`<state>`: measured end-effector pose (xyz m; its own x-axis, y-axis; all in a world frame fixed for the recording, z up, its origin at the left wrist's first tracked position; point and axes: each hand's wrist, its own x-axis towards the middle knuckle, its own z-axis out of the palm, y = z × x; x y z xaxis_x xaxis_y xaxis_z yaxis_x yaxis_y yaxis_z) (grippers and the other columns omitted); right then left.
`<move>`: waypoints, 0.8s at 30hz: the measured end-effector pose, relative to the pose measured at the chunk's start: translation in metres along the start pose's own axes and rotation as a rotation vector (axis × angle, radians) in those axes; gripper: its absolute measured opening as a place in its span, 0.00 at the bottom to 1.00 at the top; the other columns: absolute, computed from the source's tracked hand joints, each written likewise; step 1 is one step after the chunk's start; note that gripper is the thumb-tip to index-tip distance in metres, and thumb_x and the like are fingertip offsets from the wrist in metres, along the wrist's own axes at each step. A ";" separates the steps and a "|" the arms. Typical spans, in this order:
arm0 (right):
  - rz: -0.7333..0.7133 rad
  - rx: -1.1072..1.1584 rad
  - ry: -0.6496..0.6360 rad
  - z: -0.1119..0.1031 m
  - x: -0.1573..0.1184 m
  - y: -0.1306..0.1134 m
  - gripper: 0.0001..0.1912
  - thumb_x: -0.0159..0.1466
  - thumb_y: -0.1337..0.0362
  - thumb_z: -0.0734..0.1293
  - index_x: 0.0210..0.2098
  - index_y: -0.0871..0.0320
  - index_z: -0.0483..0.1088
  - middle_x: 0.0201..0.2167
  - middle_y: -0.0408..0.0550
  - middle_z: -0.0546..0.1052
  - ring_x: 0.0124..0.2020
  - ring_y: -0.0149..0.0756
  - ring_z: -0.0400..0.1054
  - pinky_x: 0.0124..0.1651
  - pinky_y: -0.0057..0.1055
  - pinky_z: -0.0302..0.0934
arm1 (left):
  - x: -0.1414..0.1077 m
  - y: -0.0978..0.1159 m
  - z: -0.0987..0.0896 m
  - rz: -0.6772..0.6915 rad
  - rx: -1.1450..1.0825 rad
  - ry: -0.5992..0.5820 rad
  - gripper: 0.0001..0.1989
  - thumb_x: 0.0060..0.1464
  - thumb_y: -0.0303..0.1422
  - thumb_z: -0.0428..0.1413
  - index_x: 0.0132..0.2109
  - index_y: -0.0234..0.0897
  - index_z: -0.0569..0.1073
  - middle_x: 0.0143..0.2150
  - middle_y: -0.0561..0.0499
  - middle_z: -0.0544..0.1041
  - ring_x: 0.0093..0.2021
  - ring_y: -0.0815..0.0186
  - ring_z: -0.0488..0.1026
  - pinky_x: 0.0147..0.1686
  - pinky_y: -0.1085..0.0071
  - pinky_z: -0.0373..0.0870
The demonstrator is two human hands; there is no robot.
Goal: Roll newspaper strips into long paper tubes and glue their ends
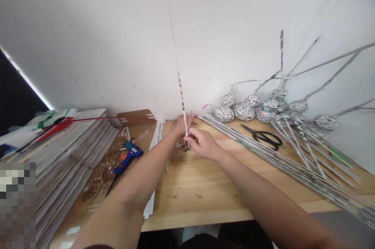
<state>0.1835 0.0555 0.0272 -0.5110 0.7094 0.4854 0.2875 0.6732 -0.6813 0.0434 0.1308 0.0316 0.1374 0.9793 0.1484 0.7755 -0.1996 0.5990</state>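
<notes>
A paper stick rises from the right hand

The paper stick stands nearly upright, leaning a little left towards its blurred upper end. Its lower end is just above a small woven piece, which lies on the wooden table, partly hidden by the hands. The right hand, just beside the woven piece on its right, pinches the stick's lower end between thumb and forefinger. The left hand is just beyond the woven piece, behind the stick; its fingers are partly hidden, and I cannot tell whether they grip anything.

Close to the left of the woven piece lies a long white strip with printed characters. Farther left are a blue glue gun and then a tall stack of paper.

To the right of the woven piece, a bundle of paper sticks runs slantwise. Past the bundle lie black scissors, and woven gourds with long stems sit by the wall.
</notes>
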 end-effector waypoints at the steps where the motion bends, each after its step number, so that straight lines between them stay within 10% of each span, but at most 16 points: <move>1: 0.026 0.036 0.004 0.000 0.001 0.002 0.10 0.65 0.60 0.61 0.29 0.57 0.62 0.21 0.41 0.66 0.22 0.29 0.57 0.28 0.27 0.49 | -0.003 0.003 -0.007 0.014 -0.032 0.020 0.34 0.62 0.49 0.32 0.41 0.34 0.78 0.49 0.41 0.77 0.57 0.53 0.64 0.55 0.60 0.56; 6: 0.161 0.364 -0.050 -0.004 0.003 0.004 0.12 0.65 0.55 0.61 0.32 0.58 0.63 0.22 0.41 0.69 0.23 0.30 0.63 0.28 0.26 0.56 | -0.045 0.007 -0.040 0.043 -0.560 -0.144 0.44 0.57 0.57 0.24 0.55 0.33 0.72 0.44 0.39 0.79 0.49 0.55 0.73 0.50 0.60 0.63; 11: 0.202 0.568 -0.218 -0.020 0.004 -0.003 0.15 0.63 0.53 0.64 0.31 0.59 0.63 0.23 0.41 0.70 0.23 0.28 0.64 0.28 0.26 0.59 | -0.126 0.009 -0.052 -0.015 -0.785 -0.416 0.32 0.45 0.46 0.62 0.56 0.37 0.69 0.45 0.42 0.77 0.44 0.58 0.74 0.42 0.65 0.68; 16: 0.183 0.610 -0.337 -0.026 0.001 -0.013 0.13 0.64 0.56 0.63 0.31 0.60 0.63 0.23 0.41 0.70 0.23 0.26 0.64 0.30 0.25 0.59 | -0.215 0.017 -0.039 -0.343 -1.062 -0.547 0.22 0.53 0.39 0.59 0.53 0.38 0.68 0.42 0.42 0.76 0.34 0.62 0.76 0.32 0.67 0.70; 19: 0.168 0.620 -0.407 -0.020 -0.001 -0.019 0.13 0.63 0.56 0.64 0.30 0.60 0.63 0.23 0.42 0.70 0.24 0.27 0.64 0.30 0.26 0.60 | -0.252 0.019 -0.035 -0.482 -1.078 -0.634 0.24 0.55 0.41 0.56 0.57 0.37 0.66 0.44 0.40 0.76 0.39 0.58 0.76 0.37 0.61 0.71; 24: 0.151 0.487 -0.457 -0.010 -0.005 -0.026 0.12 0.64 0.58 0.64 0.29 0.60 0.63 0.23 0.41 0.69 0.25 0.28 0.65 0.30 0.26 0.60 | -0.265 0.017 -0.058 -0.289 -0.824 -0.615 0.26 0.49 0.36 0.62 0.56 0.40 0.70 0.47 0.47 0.76 0.49 0.58 0.72 0.50 0.63 0.65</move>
<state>0.1861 0.0365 0.0481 -0.8152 0.5571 0.1587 0.0398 0.3271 -0.9442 -0.0155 -0.1345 0.0477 0.4808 0.7951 -0.3696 0.2048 0.3081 0.9291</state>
